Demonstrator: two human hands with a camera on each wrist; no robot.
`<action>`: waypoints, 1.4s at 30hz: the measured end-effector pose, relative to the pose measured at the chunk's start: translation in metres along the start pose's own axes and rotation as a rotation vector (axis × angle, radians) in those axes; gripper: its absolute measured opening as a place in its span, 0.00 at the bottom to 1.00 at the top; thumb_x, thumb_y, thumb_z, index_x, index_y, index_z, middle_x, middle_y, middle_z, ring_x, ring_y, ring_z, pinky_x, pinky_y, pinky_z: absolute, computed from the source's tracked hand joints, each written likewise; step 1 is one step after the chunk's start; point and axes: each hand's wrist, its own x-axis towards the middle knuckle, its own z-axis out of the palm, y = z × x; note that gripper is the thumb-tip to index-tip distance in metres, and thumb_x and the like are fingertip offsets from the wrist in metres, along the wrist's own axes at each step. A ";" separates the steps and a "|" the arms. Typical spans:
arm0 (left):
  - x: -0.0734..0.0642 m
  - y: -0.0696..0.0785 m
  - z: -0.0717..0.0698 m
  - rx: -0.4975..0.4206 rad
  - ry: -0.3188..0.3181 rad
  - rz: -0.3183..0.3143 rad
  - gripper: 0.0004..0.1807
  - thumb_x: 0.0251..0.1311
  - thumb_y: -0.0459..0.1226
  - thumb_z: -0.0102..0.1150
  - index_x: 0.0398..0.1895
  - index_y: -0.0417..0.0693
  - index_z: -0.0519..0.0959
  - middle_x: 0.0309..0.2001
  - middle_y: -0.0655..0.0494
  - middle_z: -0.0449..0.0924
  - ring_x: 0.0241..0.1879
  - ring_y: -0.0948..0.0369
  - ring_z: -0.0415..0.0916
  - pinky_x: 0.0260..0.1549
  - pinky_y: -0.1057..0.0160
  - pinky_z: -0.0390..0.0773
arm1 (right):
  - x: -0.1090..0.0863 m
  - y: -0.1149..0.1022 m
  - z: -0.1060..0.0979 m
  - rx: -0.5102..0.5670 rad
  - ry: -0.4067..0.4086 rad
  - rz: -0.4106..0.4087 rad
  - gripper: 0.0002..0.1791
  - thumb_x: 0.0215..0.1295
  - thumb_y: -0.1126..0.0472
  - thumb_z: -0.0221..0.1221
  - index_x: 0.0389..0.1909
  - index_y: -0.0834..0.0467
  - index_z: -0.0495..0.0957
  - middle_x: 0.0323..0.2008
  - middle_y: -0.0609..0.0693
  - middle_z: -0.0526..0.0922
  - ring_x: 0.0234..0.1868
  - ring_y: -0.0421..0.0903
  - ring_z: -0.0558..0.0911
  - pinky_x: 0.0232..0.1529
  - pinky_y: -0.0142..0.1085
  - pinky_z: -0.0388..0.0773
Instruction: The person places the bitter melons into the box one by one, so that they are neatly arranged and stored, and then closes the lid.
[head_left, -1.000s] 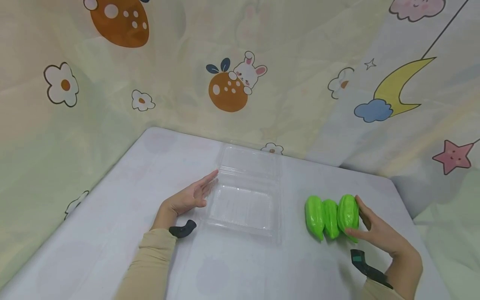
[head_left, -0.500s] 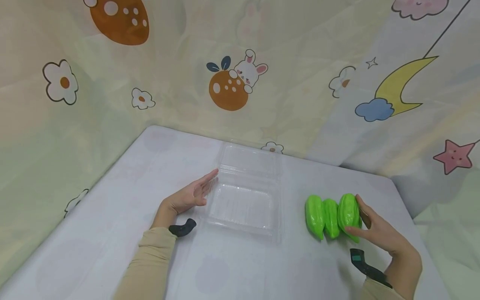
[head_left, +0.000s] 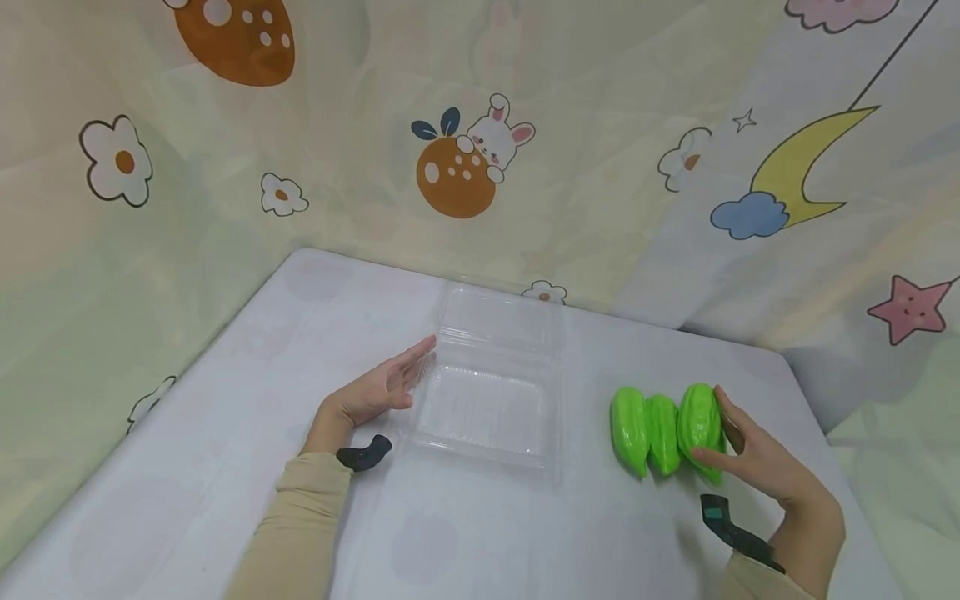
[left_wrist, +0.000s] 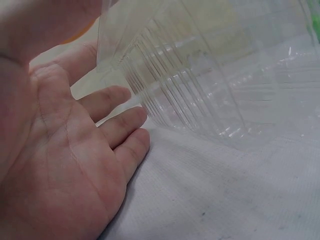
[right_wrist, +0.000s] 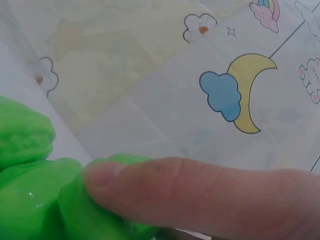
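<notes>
A clear plastic clamshell box (head_left: 483, 412) lies with its lid folded back on the white table. Beside its left wall is my left hand (head_left: 375, 392), fingers extended. In the left wrist view the fingertips (left_wrist: 137, 117) are at the box's ridged side; whether they press on it I cannot tell. Several glossy green, ribbed toy bitter melons lie in a row to the right. My right hand (head_left: 757, 454) grips the rightmost bitter melon (head_left: 699, 417) between thumb (right_wrist: 175, 195) and fingers. Left of it are a narrower bitter melon (head_left: 663, 433) and another bitter melon (head_left: 630, 429).
The white table (head_left: 450, 542) has its back edge against a printed curtain (head_left: 360, 125). Each wrist wears a black curved mount, the left mount (head_left: 365, 455) and the right mount (head_left: 731, 533). Bare table lies between the box and the bitter melons.
The gripped bitter melon has shifted slightly to the right with my right hand. My left hand and the box hold their places. The head view has tilted a little.
</notes>
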 end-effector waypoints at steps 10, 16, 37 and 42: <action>0.000 0.002 0.001 0.010 0.004 -0.001 0.60 0.47 0.42 0.73 0.76 0.50 0.41 0.77 0.59 0.31 0.76 0.59 0.24 0.72 0.55 0.32 | 0.001 0.000 0.000 -0.001 0.000 0.013 0.58 0.62 0.53 0.62 0.73 0.48 0.22 0.75 0.58 0.26 0.71 0.73 0.38 0.65 0.63 0.40; 0.001 0.002 0.001 0.007 -0.001 0.004 0.59 0.48 0.42 0.73 0.76 0.49 0.41 0.77 0.56 0.30 0.76 0.58 0.23 0.72 0.54 0.30 | 0.000 0.002 0.000 -0.003 -0.002 0.015 0.57 0.63 0.53 0.61 0.73 0.48 0.22 0.75 0.57 0.26 0.71 0.72 0.39 0.69 0.54 0.39; 0.001 0.000 0.000 -0.004 0.000 -0.004 0.58 0.49 0.41 0.72 0.76 0.52 0.41 0.77 0.60 0.31 0.76 0.60 0.24 0.72 0.55 0.31 | 0.002 -0.005 0.000 -0.044 0.003 0.015 0.57 0.63 0.51 0.60 0.73 0.52 0.22 0.75 0.60 0.28 0.70 0.73 0.44 0.71 0.30 0.50; 0.001 0.001 0.000 -0.009 0.003 -0.007 0.58 0.49 0.40 0.72 0.76 0.50 0.41 0.77 0.58 0.31 0.76 0.59 0.24 0.72 0.53 0.29 | 0.002 -0.007 0.000 -0.048 0.005 -0.005 0.57 0.64 0.51 0.60 0.73 0.54 0.22 0.75 0.60 0.27 0.70 0.73 0.44 0.51 0.06 0.48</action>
